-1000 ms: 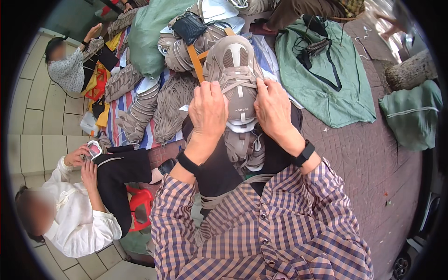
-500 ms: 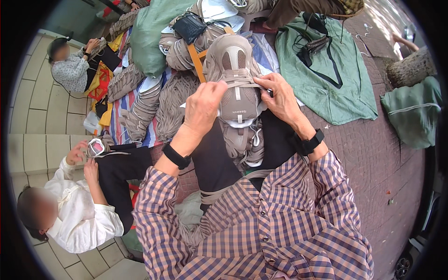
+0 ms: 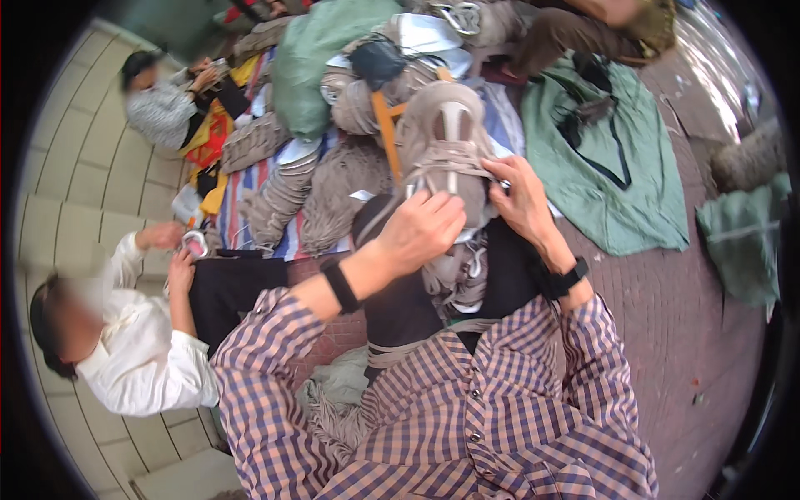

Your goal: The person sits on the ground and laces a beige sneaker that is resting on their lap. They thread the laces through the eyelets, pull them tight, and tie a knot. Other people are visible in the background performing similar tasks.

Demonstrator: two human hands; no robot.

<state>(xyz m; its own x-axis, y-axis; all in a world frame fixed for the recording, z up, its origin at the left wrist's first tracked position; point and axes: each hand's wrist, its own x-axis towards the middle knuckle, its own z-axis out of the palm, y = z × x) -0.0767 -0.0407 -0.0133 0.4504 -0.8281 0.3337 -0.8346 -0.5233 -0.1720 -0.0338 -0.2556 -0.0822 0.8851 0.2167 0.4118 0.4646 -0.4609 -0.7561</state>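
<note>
A taupe sneaker [image 3: 442, 125] with a pale tongue lining rests toe toward me over my lap. Its flat beige shoelace [image 3: 450, 154] crosses the upper in several rows. At the sneaker's right side, my right hand [image 3: 523, 200] is closed, thumb and forefinger pinching the lace; a small shiny thing shows by the thumb. My left hand [image 3: 423, 227] is closed over the toe area with curled fingers. Whatever is between its fingertips is hidden. More taupe shoes [image 3: 457, 275] lie between my thighs, below the sneaker.
Shoe stacks [image 3: 279, 204] and a lace bundle [image 3: 346, 187] lie on a striped sheet at left. A green sack [image 3: 312, 75] and orange frame [image 3: 387, 133] stand beyond. A green cloth [image 3: 642, 200] spreads at right. A co-worker in white [image 3: 150, 358] handles a shoe [image 3: 195, 243] at left.
My left hand has moved right and nearer, from the laces' left side to over the toe. My right hand stays at the shoe's right side. The whole view has shifted slightly.
</note>
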